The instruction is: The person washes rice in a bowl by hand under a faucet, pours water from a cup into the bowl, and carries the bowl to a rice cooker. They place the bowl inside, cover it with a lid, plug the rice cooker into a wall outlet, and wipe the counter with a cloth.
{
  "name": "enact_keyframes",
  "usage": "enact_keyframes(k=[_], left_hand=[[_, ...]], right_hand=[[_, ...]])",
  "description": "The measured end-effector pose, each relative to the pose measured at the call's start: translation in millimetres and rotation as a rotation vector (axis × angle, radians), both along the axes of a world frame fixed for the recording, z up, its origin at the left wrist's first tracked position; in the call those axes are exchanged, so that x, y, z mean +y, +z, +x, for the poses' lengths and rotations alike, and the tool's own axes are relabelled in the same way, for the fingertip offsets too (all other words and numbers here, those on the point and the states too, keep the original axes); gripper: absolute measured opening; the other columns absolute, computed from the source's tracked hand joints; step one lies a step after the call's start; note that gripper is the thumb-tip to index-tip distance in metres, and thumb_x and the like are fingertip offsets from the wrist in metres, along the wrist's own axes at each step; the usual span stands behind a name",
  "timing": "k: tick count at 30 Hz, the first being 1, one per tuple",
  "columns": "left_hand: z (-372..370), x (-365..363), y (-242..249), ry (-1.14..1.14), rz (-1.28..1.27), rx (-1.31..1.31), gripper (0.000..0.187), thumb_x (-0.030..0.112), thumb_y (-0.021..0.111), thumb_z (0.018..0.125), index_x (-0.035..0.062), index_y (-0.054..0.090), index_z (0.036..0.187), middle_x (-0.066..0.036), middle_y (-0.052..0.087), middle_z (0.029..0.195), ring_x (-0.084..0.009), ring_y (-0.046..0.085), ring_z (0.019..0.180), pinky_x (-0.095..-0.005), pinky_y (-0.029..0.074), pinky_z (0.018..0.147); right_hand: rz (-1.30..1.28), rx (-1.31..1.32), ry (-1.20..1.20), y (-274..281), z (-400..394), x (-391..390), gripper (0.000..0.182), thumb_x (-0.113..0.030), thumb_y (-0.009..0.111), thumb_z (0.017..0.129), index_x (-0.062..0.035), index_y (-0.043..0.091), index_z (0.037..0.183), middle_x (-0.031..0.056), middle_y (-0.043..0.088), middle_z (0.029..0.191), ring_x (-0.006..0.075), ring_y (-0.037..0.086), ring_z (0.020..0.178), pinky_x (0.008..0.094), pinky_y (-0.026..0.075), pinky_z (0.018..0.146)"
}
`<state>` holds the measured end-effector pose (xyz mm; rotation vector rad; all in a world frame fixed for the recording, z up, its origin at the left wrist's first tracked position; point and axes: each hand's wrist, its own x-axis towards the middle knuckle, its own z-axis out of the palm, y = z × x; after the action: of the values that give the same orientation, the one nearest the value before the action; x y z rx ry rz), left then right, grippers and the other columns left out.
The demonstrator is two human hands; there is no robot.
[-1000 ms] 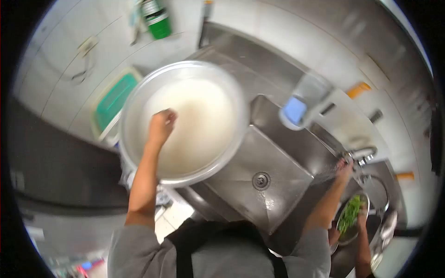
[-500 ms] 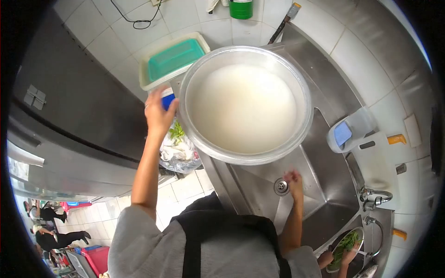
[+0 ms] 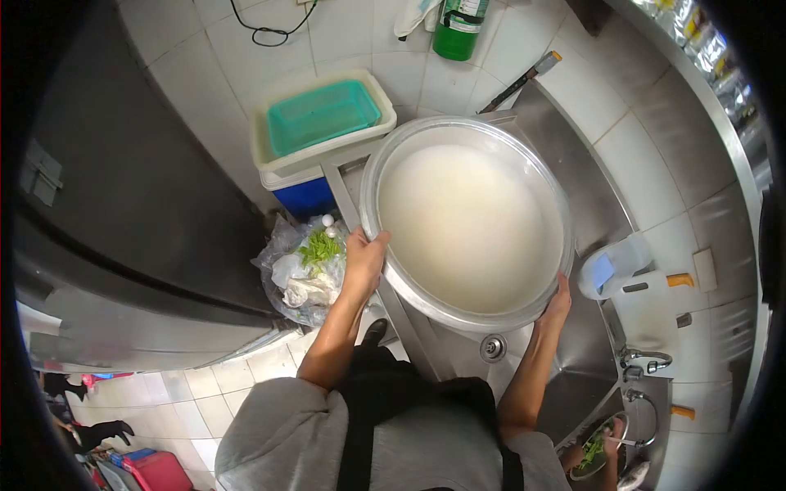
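A large round metal pot (image 3: 458, 315) holds cloudy whitish liquid (image 3: 467, 221) nearly up to its upper wall. It sits over the far part of the steel sink (image 3: 573, 385). My left hand (image 3: 366, 260) grips the left side of the rim, its thumb on top and its fingers hidden beneath. On the near right side of the rim, my right hand (image 3: 558, 303) is closed, partly hidden by the pot. The sink drain (image 3: 493, 348) shows just below the pot.
A teal basket (image 3: 323, 119) rests in a cream tub over a blue container (image 3: 304, 196). Beside my left forearm lies a plastic bag of greens (image 3: 319, 247). Faucets (image 3: 647, 360) line the right side. Another person's hands (image 3: 610, 442) handle greens in a colander at lower right.
Both hands have come onto the pot's rim: the left from the air beside it, the right from above the drain. The camera view has shifted, and the pot appears lower and further right.
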<state>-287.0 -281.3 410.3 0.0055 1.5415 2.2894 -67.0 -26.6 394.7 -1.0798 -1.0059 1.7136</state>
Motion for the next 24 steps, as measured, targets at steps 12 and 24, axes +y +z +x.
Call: enact_keyframes(k=[12, 24], left_hand=[[22, -82, 51, -0.041, -0.091, 0.036, 0.022, -0.002, 0.050, 0.070, -0.0082, 0.049, 0.091, -0.015, 0.058, 0.082, -0.0164, 0.057, 0.069, -0.0267, 0.045, 0.061], [103, -154, 57, 0.034, -0.081, 0.097, 0.027, -0.006, 0.046, 0.063, -0.0069, 0.049, 0.090, -0.011, 0.057, 0.079, -0.0153, 0.055, 0.065, -0.0258, 0.044, 0.061]], right_hand=[[-0.095, -0.011, 0.031, 18, 19, -75, 0.039, -0.024, 0.044, 0.081, 0.0058, 0.047, 0.107, 0.0152, 0.053, 0.103, 0.0239, 0.052, 0.091, 0.0307, 0.040, 0.080], [-0.146, 0.083, 0.183, 19, 60, -125, 0.040, -0.027, 0.045, 0.080, 0.0037, 0.049, 0.105, 0.0129, 0.054, 0.102, 0.0230, 0.052, 0.090, 0.0305, 0.041, 0.079]])
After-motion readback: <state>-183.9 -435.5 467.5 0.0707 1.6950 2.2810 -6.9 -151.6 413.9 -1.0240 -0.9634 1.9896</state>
